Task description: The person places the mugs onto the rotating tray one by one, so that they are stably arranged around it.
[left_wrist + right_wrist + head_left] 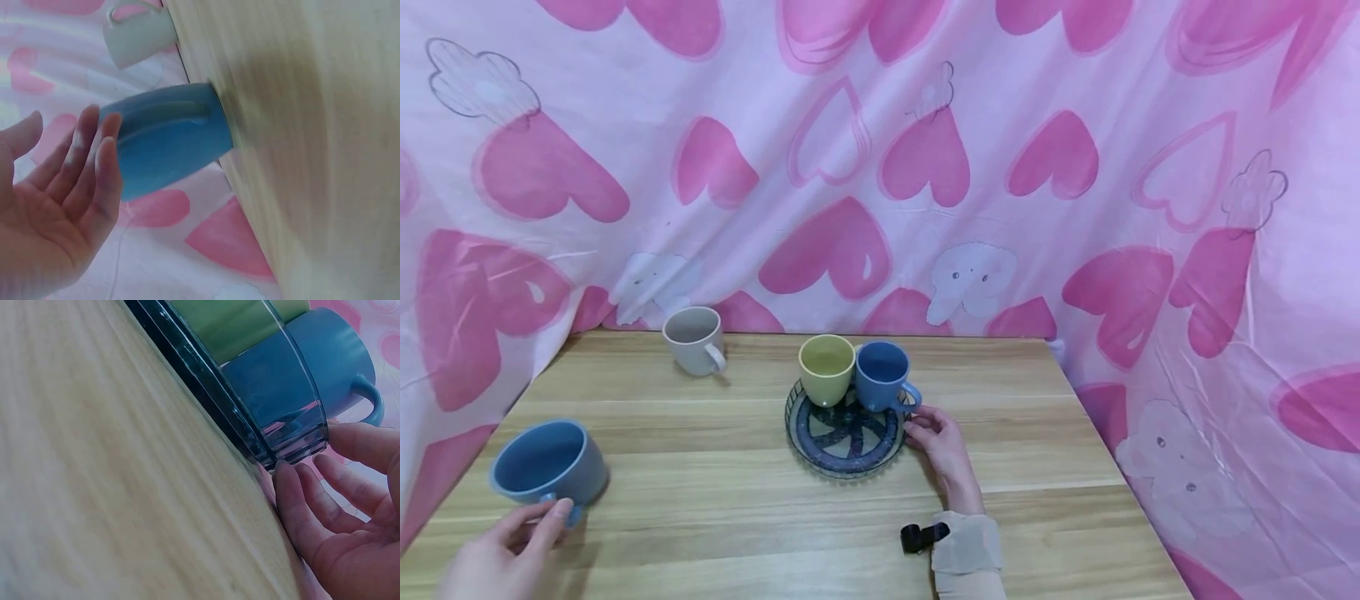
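Note:
A wide blue mug (591, 471) stands on the table at left, its handle facing my left hand (505, 550). In the left wrist view that hand (69, 194) has its thumb spread from the fingers, the fingertips close in front of the mug (175, 150); whether they touch is unclear. A round clear glass tray (847, 473) with a dark blue pattern holds a yellow-green cup (826, 387) and a smaller blue mug (876, 392). My right hand (940, 446) holds the tray's right edge, with digits at the rim and lower edge in the right wrist view.
A pale grey mug (688, 354) stands near the table's back left, handle to the right. Pink heart-patterned cloth (925, 250) hangs behind the wooden table (737, 533) and along its sides. A small black device (917, 537) sits on my right cuff.

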Action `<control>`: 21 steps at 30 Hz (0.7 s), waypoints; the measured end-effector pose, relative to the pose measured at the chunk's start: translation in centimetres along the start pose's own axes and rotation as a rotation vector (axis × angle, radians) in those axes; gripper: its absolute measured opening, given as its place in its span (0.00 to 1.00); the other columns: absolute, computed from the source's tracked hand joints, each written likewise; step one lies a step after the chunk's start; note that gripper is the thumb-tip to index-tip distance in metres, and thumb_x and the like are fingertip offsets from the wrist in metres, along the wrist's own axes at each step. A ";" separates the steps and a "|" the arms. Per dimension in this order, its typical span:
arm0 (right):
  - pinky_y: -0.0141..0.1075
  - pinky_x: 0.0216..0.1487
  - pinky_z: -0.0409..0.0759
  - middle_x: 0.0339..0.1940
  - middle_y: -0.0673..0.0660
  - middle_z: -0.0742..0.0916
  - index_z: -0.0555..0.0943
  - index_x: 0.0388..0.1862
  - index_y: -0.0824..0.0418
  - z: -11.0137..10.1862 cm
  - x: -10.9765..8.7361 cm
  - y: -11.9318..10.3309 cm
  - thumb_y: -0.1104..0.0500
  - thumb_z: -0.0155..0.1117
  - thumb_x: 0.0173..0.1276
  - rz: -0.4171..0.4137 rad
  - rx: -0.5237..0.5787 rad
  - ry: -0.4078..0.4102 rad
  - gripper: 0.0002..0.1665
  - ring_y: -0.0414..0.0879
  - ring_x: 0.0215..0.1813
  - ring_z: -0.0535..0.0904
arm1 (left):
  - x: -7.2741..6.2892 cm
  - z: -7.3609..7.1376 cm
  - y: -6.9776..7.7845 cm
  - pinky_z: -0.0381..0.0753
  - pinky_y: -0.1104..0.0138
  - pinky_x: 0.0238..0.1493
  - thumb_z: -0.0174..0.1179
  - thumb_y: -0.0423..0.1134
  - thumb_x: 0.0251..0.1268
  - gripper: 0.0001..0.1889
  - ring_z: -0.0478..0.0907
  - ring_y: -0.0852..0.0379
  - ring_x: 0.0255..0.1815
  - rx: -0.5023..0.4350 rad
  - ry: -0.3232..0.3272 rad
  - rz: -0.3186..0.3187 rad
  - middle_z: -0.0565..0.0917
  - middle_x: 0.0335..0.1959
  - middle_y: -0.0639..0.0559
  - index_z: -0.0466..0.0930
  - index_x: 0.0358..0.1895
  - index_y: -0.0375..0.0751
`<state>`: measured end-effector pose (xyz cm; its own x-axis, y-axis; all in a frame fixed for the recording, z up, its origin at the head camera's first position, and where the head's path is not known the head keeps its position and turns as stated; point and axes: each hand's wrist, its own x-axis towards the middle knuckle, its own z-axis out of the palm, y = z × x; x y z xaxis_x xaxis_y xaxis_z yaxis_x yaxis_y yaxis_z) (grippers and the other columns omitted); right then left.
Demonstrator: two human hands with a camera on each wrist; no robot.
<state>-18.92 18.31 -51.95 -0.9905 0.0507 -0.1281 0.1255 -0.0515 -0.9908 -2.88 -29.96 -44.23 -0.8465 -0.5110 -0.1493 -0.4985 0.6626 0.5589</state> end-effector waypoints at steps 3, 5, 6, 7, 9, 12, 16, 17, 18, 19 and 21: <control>0.39 0.46 0.84 0.48 0.68 0.81 0.74 0.59 0.73 -0.1 0.0 0.0 0.69 0.65 0.66 -0.006 0.012 0.004 0.23 0.46 0.43 0.81 | -0.1 -0.1 -0.3 0.72 0.62 0.32 0.52 0.60 0.70 0.32 0.80 0.54 0.27 -0.035 0.059 -0.057 0.86 0.30 0.40 0.77 0.52 0.27; 0.39 0.46 0.84 0.48 0.68 0.81 0.74 0.59 0.73 -0.1 0.1 0.1 0.70 0.65 0.66 -0.009 0.015 0.005 0.23 0.46 0.43 0.81 | -0.1 -0.1 -0.4 0.71 0.62 0.31 0.54 0.59 0.70 0.31 0.79 0.54 0.26 -0.040 0.070 -0.080 0.85 0.30 0.39 0.76 0.50 0.28; 0.39 0.46 0.84 0.47 0.67 0.82 0.74 0.59 0.73 -0.1 0.1 0.1 0.70 0.65 0.66 -0.011 0.016 0.004 0.23 0.46 0.42 0.81 | 0.0 0.0 -0.6 0.71 0.62 0.31 0.56 0.57 0.69 0.29 0.78 0.53 0.27 -0.035 0.072 -0.089 0.84 0.31 0.38 0.76 0.49 0.28; 0.39 0.46 0.84 0.47 0.67 0.82 0.75 0.59 0.73 -0.1 0.1 0.2 0.70 0.65 0.65 -0.012 0.014 0.004 0.23 0.46 0.42 0.81 | 0.1 0.1 -0.8 0.73 0.59 0.33 0.57 0.56 0.69 0.28 0.79 0.49 0.28 -0.031 0.069 -0.091 0.84 0.31 0.37 0.75 0.48 0.28; 0.39 0.46 0.84 0.46 0.66 0.82 0.75 0.58 0.73 0.0 0.1 0.2 0.70 0.65 0.65 -0.008 0.018 0.001 0.23 0.46 0.42 0.81 | 0.4 0.3 -1.4 0.74 0.53 0.38 0.59 0.54 0.68 0.27 0.79 0.42 0.33 -0.006 0.052 -0.087 0.82 0.30 0.36 0.73 0.46 0.27; 0.40 0.46 0.84 0.45 0.65 0.82 0.75 0.58 0.74 0.0 0.0 0.2 0.70 0.65 0.65 -0.008 0.018 -0.002 0.23 0.47 0.42 0.81 | 1.0 0.5 -2.1 0.72 0.44 0.41 0.59 0.55 0.68 0.28 0.78 0.37 0.37 0.042 -0.015 -0.070 0.81 0.32 0.34 0.71 0.45 0.26; 0.40 0.47 0.84 0.44 0.63 0.82 0.75 0.59 0.74 0.1 0.0 0.2 0.70 0.65 0.65 -0.002 0.019 -0.003 0.23 0.47 0.42 0.81 | 1.4 0.2 -2.4 0.74 0.45 0.40 0.57 0.58 0.68 0.32 0.79 0.38 0.37 0.080 -0.101 -0.022 0.82 0.31 0.37 0.73 0.47 0.24; 0.39 0.47 0.84 0.44 0.63 0.82 0.74 0.59 0.74 0.1 0.1 0.1 0.70 0.65 0.65 -0.001 0.021 -0.003 0.23 0.47 0.42 0.81 | 1.5 0.2 -2.3 0.74 0.46 0.39 0.57 0.59 0.68 0.33 0.79 0.39 0.36 0.090 -0.114 -0.009 0.82 0.30 0.40 0.74 0.47 0.23; 0.39 0.47 0.84 0.45 0.64 0.82 0.74 0.59 0.74 0.1 0.1 0.1 0.70 0.65 0.65 -0.001 0.020 -0.003 0.23 0.47 0.42 0.81 | 1.6 0.1 -2.3 0.75 0.46 0.39 0.56 0.59 0.68 0.33 0.79 0.40 0.36 0.094 -0.123 -0.002 0.83 0.29 0.41 0.75 0.46 0.23; 0.39 0.47 0.84 0.45 0.64 0.82 0.74 0.59 0.74 0.0 0.0 0.1 0.69 0.65 0.65 -0.002 0.020 -0.004 0.23 0.46 0.42 0.81 | 1.6 0.1 -2.2 0.75 0.46 0.38 0.56 0.60 0.68 0.34 0.79 0.40 0.35 0.099 -0.137 -0.001 0.83 0.29 0.41 0.76 0.46 0.23; 0.38 0.46 0.84 0.46 0.66 0.82 0.74 0.59 0.74 0.0 0.0 0.1 0.70 0.65 0.65 0.000 0.025 -0.002 0.24 0.46 0.43 0.81 | 1.6 0.0 -2.0 0.75 0.46 0.38 0.55 0.60 0.69 0.33 0.79 0.40 0.35 0.114 -0.157 0.011 0.83 0.30 0.40 0.77 0.45 0.24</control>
<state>-18.90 18.33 -52.05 -0.9907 0.0482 -0.1275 0.1236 -0.0767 -0.9894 -3.23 -32.12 -45.57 -0.8661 -0.4177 -0.2744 -0.4998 0.7298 0.4665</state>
